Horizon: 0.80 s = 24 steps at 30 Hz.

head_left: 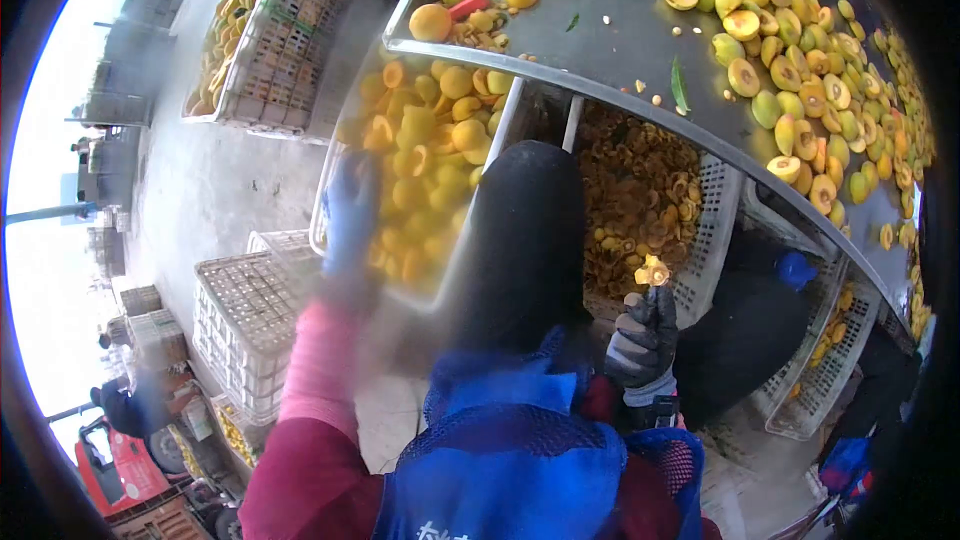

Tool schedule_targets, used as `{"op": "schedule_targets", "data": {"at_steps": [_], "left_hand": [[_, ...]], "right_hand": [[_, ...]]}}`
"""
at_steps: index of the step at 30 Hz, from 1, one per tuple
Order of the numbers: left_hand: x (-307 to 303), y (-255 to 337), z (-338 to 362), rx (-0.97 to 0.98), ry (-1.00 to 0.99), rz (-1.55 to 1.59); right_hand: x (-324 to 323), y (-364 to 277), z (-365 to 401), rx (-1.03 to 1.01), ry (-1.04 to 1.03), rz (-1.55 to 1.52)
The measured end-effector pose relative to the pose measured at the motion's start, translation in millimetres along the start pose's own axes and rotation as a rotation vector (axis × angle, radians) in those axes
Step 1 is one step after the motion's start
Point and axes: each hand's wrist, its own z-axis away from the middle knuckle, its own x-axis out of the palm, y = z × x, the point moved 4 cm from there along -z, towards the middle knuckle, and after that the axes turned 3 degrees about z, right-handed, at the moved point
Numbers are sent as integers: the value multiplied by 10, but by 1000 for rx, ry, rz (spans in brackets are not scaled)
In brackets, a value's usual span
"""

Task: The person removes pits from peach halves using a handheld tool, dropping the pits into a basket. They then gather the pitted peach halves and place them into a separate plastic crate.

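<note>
My left hand [350, 205], in a pale blue glove, is at the left rim of a white crate [326, 165]. Motion smears its fingers, so I cannot make out their grip. Yellow-orange fruit [430, 160], some pieces cut in half, fills that crate. In a grey and black glove, my right hand [643, 340] is closed on a small yellow-brown fruit scrap [653, 271], pinched upright at the fingertips. Below and behind it is another white crate [712, 240], holding a heap of brown and yellow fruit scraps [640, 190].
A metal table [600, 40] with whole and halved fruit [790, 70], a red-handled item [468, 7] and leaves spans the top. White crates [245, 330] stand at left, another fruit-filled crate [285, 40] beyond. A red vehicle [120, 465] is lower left; another person's dark sleeve [750, 320] is at right.
</note>
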Motion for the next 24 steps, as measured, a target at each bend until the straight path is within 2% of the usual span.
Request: {"op": "schedule_targets", "data": {"at_steps": [1, 4, 7, 8, 9, 10, 12, 13, 14, 16, 18, 20, 22, 24], "left_hand": [[-85, -401, -191, -16, 13, -254], [-107, -687, -563, -48, 219, -417], [197, -1164, -1166, 390, 205, -493], [380, -1355, -1252, 85, -46, -449], [548, -1754, -1299, 175, -3, -598], [658, -1711, -1298, 273, 42, -746], [622, -1865, -1461, -14, -211, -624], [521, -1693, -1462, -99, -290, -633], [440, -1253, -1402, -113, -311, -815], [410, -1304, -1455, 231, -136, -739], [677, -1429, -1372, 328, -293, -901], [947, -1521, -1199, 441, -124, -877], [989, -1531, -1270, 312, -130, -829], [933, -1491, -1350, 297, -188, -885]], "right_hand": [[-26, 8, -33, 19, -4, -48], [-231, -42, -112, 58, 117, -9], [-388, -56, -205, 45, 244, 60], [-422, -65, -227, 43, 341, 97], [-451, -77, -241, 37, 435, 133], [-448, -88, -290, 26, 524, 169], [-409, -101, -337, -26, 630, 252], [-381, -99, -346, -52, 685, 289], [-383, -114, -347, -73, 757, 291], [-436, -125, -353, -109, 898, 290], [-629, -208, -317, -142, 1030, 623], [-727, -248, -341, -171, 1072, 699], [-704, -221, -392, -193, 1058, 533], [-518, -159, -521, -193, 1083, 435]]}}
